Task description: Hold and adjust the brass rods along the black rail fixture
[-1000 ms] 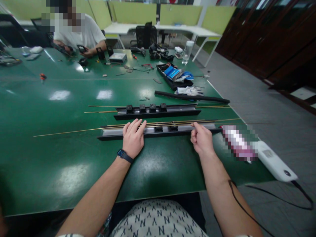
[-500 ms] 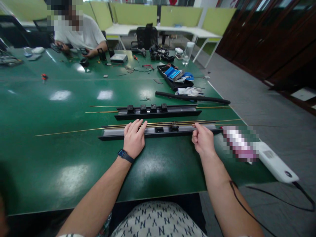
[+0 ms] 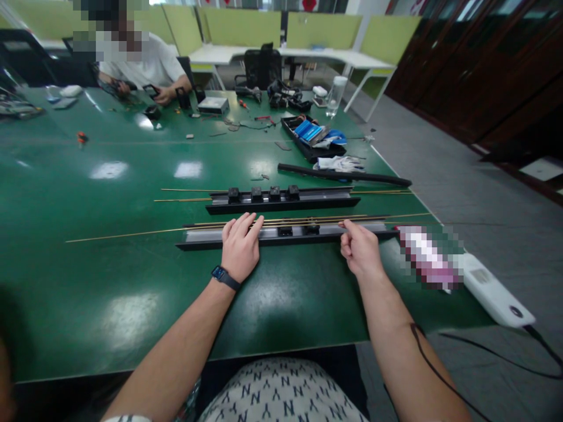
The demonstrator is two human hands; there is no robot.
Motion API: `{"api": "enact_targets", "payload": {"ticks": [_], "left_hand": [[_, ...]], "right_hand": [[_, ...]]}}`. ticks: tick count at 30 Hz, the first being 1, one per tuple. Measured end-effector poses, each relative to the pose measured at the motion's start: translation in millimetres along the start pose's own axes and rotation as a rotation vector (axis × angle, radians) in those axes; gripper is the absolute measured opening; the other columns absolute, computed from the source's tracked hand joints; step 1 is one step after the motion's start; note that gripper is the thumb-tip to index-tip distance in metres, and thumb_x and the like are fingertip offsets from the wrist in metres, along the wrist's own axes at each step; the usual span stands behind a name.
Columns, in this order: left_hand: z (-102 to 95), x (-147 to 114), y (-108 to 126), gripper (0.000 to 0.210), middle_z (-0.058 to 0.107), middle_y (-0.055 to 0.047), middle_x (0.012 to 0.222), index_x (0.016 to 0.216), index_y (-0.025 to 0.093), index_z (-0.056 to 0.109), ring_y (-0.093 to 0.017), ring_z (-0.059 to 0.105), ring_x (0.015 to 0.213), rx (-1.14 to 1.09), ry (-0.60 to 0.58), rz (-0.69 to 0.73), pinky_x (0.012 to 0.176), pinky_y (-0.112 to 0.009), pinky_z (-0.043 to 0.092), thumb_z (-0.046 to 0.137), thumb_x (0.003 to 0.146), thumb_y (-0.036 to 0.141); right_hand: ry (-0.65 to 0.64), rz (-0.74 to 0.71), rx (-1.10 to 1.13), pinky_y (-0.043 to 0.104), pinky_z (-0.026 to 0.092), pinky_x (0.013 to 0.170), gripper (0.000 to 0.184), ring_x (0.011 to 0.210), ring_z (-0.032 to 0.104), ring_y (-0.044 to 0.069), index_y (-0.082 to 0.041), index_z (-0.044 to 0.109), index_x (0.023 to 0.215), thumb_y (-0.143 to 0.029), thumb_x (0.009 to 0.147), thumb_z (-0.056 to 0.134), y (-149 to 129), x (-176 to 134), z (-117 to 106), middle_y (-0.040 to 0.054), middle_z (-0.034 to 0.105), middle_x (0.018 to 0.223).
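Near me on the table lies a long black channel [image 3: 206, 235] with a pale inner face, and thin brass rods [image 3: 281, 222] run lengthwise over it. Two small black blocks, one a dark block [image 3: 285, 231], sit in its middle. My left hand [image 3: 241, 243], with a watch on the wrist, lies across the channel left of the blocks, fingers stretched out over the rods. To the right of the blocks, my right hand [image 3: 359, 246] is closed, thumb and forefinger pinched on a thin rod at the channel; the fingertips hide the exact grip.
A second black channel [image 3: 281, 202] with several black blocks and brass rods lies beyond. Farther back are a black tube [image 3: 343, 174], gloves [image 3: 338, 163] and a black tray [image 3: 314, 153]. At right lies a white power strip [image 3: 497, 290]. A person [image 3: 145, 70] sits opposite, handling dark parts.
My right hand has slid slightly left along the rods, still pinched. My left hand stays in place on the channel. Across the table, the other person's hands have shifted a little.
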State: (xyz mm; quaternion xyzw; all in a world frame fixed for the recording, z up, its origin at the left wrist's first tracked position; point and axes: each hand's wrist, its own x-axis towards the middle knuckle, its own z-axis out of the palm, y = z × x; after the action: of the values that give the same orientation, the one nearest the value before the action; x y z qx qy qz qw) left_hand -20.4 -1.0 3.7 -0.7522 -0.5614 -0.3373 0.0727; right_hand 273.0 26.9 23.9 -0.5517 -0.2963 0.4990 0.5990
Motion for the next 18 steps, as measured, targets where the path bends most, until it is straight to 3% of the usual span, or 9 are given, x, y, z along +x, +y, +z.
{"api": "enact_targets", "payload": {"ticks": [18], "left_hand": [[-0.3,-0.2,0.7,0.051,0.063,-0.009,0.144,0.143,0.027,0.058,-0.025,0.051,0.141,0.006,0.001,0.001,0.120,-0.048,0.028,0.046,0.096,0.013]], "right_hand": [[0.055,-0.013,0.007,0.015,0.018,0.026,0.025,0.027,0.032,0.005,-0.017,0.065,0.081,-0.040,0.080,0.076,-0.1,2.6,-2.1,-0.0065,0.050,0.045]]}}
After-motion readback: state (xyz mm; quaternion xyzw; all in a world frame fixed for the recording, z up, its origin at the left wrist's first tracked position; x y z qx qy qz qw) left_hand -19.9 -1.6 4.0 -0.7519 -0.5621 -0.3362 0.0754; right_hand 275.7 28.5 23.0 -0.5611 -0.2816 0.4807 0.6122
